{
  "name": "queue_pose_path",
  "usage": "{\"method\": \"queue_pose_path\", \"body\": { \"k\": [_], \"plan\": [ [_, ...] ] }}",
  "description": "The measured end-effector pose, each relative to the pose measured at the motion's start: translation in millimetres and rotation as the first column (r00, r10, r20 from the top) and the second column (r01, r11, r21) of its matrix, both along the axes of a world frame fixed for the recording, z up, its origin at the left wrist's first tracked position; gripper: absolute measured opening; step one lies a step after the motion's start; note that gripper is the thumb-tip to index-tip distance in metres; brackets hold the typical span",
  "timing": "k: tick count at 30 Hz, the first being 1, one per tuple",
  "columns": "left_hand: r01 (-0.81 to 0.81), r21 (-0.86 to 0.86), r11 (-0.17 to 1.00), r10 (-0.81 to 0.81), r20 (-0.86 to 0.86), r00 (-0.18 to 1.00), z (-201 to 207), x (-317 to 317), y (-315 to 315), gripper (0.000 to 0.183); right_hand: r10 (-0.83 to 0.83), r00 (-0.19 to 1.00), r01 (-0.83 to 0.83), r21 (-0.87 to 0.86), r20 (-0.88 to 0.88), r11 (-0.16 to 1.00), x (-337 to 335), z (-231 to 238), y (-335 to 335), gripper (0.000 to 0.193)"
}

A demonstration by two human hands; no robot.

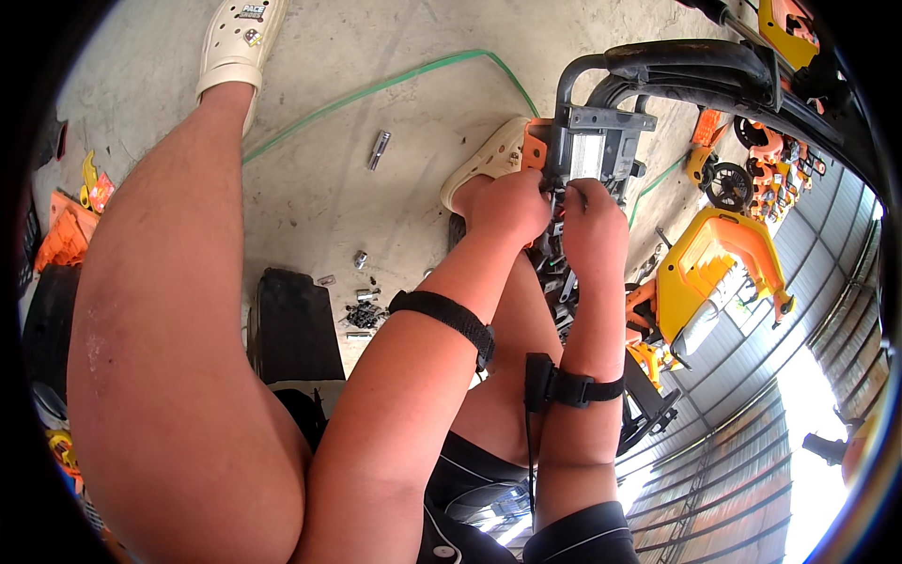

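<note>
Nearest: left leg [164, 338] | Hands: left hand [515, 205] and right hand [594, 226] curled, close together at black frame [614, 118], upper right of centre; grip contents cannot be told | Risk: foot contact could scatter loose hardware [365, 315] | Surface: concrete floor [315, 211] | Room: daylit, ribbed metal wall [723, 461]

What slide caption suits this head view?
Left hand and right hand side by side at a black tubular frame over concrete floor.

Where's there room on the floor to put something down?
Bare concrete lies between the green strip, silver tube and black box. It's crowded right of the box, with small parts, and around the left hand and right hand at the black frame.
</note>
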State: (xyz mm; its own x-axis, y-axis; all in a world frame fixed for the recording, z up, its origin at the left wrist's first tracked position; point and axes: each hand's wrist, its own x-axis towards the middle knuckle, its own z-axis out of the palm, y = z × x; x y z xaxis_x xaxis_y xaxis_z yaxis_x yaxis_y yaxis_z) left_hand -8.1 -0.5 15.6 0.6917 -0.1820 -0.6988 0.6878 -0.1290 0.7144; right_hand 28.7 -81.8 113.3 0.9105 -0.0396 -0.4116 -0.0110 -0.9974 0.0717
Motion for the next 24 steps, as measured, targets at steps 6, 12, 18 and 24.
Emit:
{"method": "queue_pose_path", "body": {
  "k": [6,12,18,24],
  "plan": [
    [0.010,-0.008,1.000,-0.010,0.001,1.000,-14,-4,0,0.022,-0.009,1.000,0.009,-0.005,-0.004,1.000,1,2,2,0.022],
    [-0.086,0.074,0.993,0.075,0.146,0.986,-22,-6,-1,0.018,-0.030,0.999,0.030,0.029,-0.015,0.999,1,2,-1,0.022],
    [0.066,0.152,0.986,-0.099,0.225,0.969,-18,9,17,0.015,-0.037,0.999,0.038,0.050,-0.021,0.998,1,1,-3,0.022],
    [0.175,0.234,0.956,-0.241,0.293,0.925,-16,19,26,0.011,-0.039,0.999,0.041,0.054,-0.024,0.998,1,1,-4,0.022]
  ]
}}
